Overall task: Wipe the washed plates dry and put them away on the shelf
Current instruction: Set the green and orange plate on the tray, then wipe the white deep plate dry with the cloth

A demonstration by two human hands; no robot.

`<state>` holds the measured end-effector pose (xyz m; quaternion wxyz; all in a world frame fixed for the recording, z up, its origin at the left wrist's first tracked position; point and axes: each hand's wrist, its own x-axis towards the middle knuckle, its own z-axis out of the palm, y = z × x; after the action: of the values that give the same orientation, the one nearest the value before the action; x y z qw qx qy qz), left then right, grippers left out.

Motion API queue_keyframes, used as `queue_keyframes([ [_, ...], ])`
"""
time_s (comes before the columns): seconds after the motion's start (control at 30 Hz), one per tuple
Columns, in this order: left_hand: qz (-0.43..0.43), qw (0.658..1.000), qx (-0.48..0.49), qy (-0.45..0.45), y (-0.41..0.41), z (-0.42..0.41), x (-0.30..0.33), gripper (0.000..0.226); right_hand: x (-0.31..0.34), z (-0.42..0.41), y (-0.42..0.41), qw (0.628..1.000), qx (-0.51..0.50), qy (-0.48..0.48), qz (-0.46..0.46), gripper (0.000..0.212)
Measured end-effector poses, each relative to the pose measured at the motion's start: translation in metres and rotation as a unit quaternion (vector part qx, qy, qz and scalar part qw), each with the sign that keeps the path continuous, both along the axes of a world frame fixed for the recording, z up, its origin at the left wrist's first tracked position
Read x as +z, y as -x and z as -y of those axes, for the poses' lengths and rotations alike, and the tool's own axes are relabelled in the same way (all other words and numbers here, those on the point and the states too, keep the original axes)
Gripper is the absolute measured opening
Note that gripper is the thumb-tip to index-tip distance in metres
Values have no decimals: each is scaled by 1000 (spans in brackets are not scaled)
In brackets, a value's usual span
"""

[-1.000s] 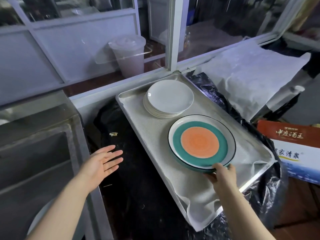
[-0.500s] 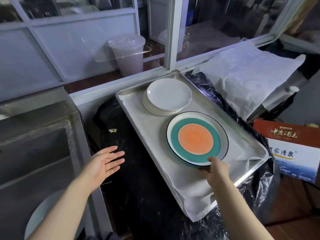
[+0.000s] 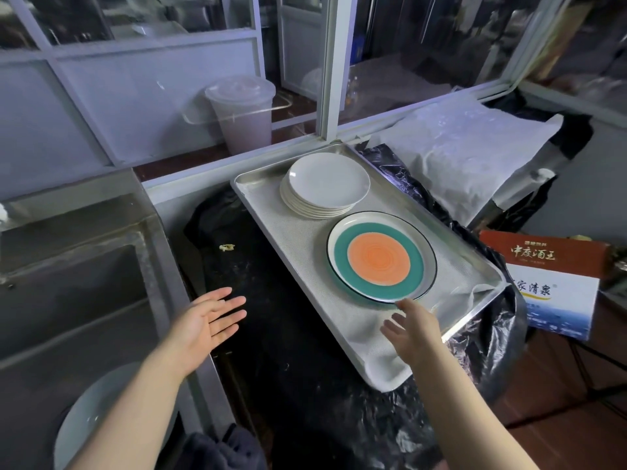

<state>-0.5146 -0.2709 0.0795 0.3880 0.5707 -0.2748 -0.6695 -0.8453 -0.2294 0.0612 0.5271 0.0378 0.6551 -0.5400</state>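
A large plate with an orange centre and a teal ring lies flat on a cloth-lined metal tray. Behind it on the same tray stands a stack of several small white plates. My right hand hovers over the tray's near part, fingers spread, its fingertips just at the coloured plate's near rim, gripping nothing. My left hand is held palm up and open over the black counter, left of the tray. A white plate shows in the sink at bottom left.
A steel sink fills the left side. A lidded plastic bucket stands behind the window frame. White paper lies right of the tray, over black plastic sheeting. A printed carton sits at far right. A dark cloth is at the bottom edge.
My right hand has let go of the coloured plate's near rim and drawn back a little, fingers now spread. The plate lies flat on the tray. My left hand has barely moved.
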Motion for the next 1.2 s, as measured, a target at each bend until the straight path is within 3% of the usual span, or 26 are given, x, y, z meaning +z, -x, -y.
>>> queue_keyframes([
  [0.1,-18,1000,-2,5,-18,-12,2,28,5,-17,-22,1000,7,27,9,12],
  [0.2,-34,999,8,4,-45,-28,1,27,14,-34,-53,998,38,59,8,24],
  [0.47,-74,994,78,-2,-168,-96,-1,26,25,-79,-181,991,115,69,26,17],
  [0.8,-95,977,191,-28,-318,-186,-25,26,-7,-111,-344,971,238,24,20,11],
  [1.2,-97,954,272,-85,-386,-205,-70,28,-40,-81,-416,937,342,-55,-49,14],
])
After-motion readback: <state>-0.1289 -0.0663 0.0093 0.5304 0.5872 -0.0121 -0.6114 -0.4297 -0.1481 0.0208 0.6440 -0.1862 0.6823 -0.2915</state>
